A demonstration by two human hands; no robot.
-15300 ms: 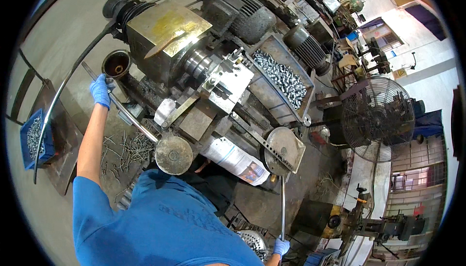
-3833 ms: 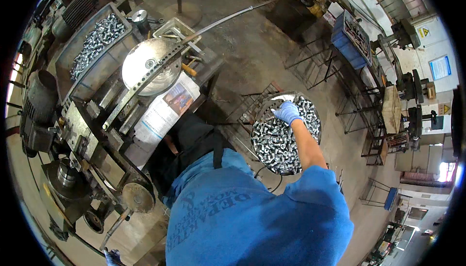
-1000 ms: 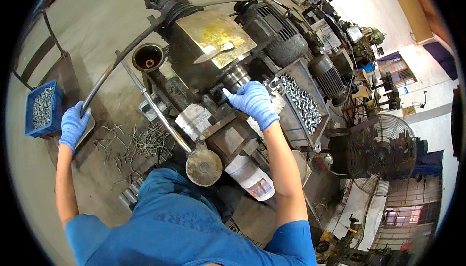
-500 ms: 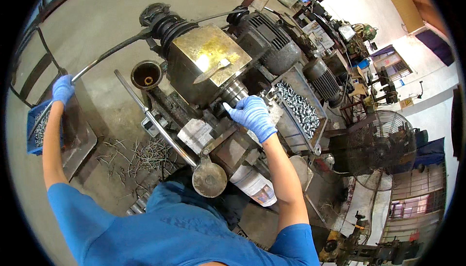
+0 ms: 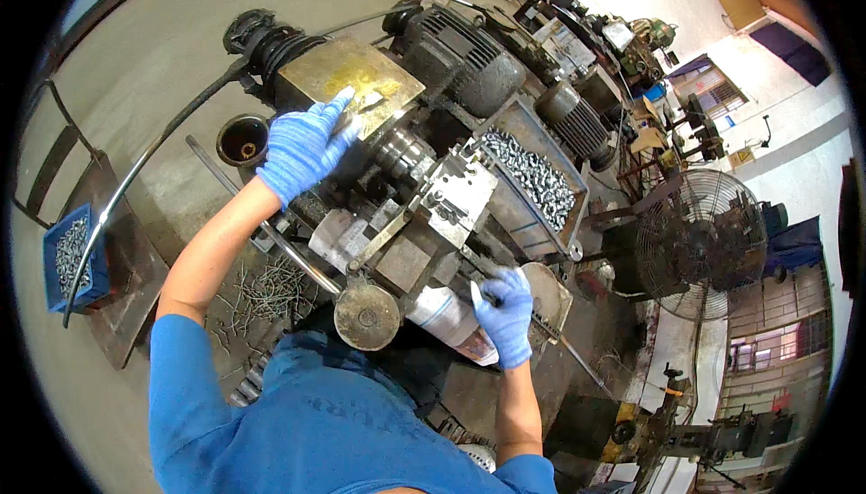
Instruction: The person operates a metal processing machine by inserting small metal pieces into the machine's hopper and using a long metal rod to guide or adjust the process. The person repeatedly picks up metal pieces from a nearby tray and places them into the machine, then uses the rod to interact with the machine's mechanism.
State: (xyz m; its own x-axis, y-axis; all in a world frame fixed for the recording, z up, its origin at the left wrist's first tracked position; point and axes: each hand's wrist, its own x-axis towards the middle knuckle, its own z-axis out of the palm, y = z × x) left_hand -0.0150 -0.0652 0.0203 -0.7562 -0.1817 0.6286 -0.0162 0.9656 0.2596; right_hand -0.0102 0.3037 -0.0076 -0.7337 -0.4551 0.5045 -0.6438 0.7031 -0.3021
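My left hand [image 5: 302, 144], in a blue glove, lies with fingers spread on the brass-coloured cover plate [image 5: 356, 79] on top of a dark lathe-like machine [image 5: 424, 196]. A small pale scrap [image 5: 371, 100] sits on the plate just past my fingertips. My right hand [image 5: 505, 315], also gloved in blue, is lower right beside the machine's front. Its fingers are curled around a short pale metal piece [image 5: 475, 293] that sticks up out of the fist. A white cylindrical container [image 5: 442, 315] lies just left of that hand.
A metal tray of shiny small parts [image 5: 534, 178] stands right of the machine. A blue crate with parts [image 5: 72, 261] and a long curved rod [image 5: 135, 178] are at the left. Loose metal swarf [image 5: 271, 288], a round hand wheel [image 5: 365, 316], an open pot [image 5: 242, 140] and a floor fan [image 5: 704, 241] surround me.
My left hand has swung from the blue crate at the left up onto the brass plate. My right hand has dropped from the chuck area to the machine's lower right front.
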